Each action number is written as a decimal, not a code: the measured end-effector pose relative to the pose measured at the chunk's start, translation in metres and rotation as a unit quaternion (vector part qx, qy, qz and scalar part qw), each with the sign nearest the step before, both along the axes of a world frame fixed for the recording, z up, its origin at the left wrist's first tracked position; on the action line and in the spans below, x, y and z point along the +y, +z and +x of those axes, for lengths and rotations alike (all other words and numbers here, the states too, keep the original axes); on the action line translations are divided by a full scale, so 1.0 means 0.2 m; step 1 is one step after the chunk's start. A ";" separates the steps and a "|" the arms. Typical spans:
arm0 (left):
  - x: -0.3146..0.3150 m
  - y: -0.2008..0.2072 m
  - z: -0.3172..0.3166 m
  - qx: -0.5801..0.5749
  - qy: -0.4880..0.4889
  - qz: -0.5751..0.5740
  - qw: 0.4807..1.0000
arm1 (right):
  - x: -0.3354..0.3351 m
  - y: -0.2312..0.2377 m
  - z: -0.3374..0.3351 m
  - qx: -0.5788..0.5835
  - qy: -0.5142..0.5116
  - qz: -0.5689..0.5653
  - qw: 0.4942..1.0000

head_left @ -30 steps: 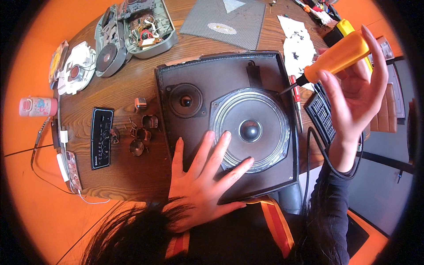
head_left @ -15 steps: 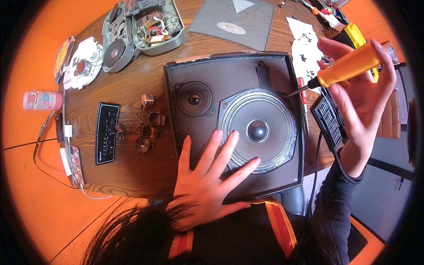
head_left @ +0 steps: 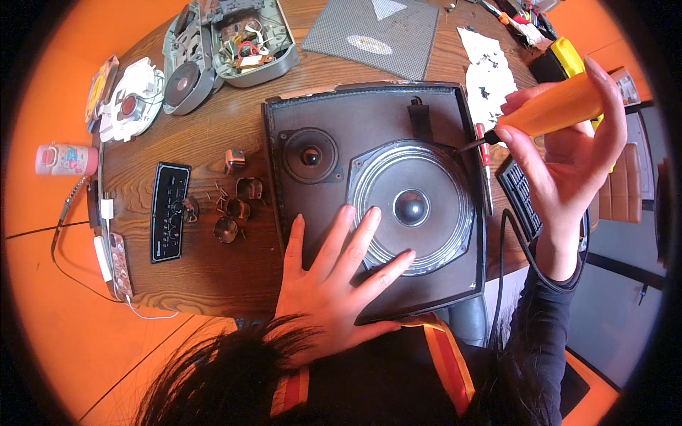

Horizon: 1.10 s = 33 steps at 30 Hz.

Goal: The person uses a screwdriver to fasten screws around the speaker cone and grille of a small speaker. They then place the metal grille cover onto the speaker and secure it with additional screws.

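Observation:
A dark speaker box (head_left: 387, 110) lies face up before me, with a large woofer (head_left: 440, 213) and a small tweeter (head_left: 310, 156) set in its front. My left hand (head_left: 323, 284) rests flat on the panel, fingers spread, their tips reaching the woofer's left rim. In my right hand (head_left: 568, 142) is a screwdriver (head_left: 550, 110) with an orange-yellow handle, gripped between thumb and fingers. Its shaft slants left, and the tip is at the upper right corner of the woofer's frame. Whether a screw sits under the tip is too small to tell.
Left of the box are a black control panel (head_left: 170, 213) and several loose metal parts (head_left: 234, 207). Behind lie a mesh grille (head_left: 369, 35) and an opened grey device (head_left: 256, 53). A red screwdriver (head_left: 485, 156), white paper with small bits (head_left: 486, 78) and a cable (head_left: 499, 263) are at right.
The screwdriver handle and my right hand have shifted slightly left and down, while the tip stays at the woofer's corner. My left hand keeps its place on the panel.

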State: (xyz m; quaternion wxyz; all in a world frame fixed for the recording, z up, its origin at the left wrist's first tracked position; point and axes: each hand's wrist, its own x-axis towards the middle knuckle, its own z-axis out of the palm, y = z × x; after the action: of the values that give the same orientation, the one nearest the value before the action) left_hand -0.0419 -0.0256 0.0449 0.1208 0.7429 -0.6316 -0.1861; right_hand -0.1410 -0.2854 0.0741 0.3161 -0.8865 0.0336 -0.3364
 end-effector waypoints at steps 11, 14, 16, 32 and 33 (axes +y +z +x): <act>0.00 -0.01 -0.01 0.000 0.008 -0.005 1.000 | 0.02 -0.06 0.00 -0.063 -0.020 0.065 0.996; 0.00 -0.01 0.00 -0.004 0.004 -0.003 1.000 | 0.02 -0.06 0.00 -0.091 -0.020 0.153 0.984; 0.00 0.00 0.00 0.004 0.000 0.004 1.000 | 0.03 -0.06 0.00 -0.059 -0.044 0.097 0.993; -0.01 0.01 0.01 -0.003 -0.008 0.024 1.000 | 0.00 -0.04 -0.02 -0.057 0.029 0.130 0.989; -0.01 0.01 0.01 0.000 -0.009 0.024 1.000 | 0.00 -0.05 -0.02 -0.052 0.037 0.134 0.989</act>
State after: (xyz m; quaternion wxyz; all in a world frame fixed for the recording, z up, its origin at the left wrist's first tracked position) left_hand -0.0402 -0.0278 0.0469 0.1015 0.7396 -0.6338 -0.2024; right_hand -0.1449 -0.2854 0.0644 0.4454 -0.8180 0.0291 -0.3627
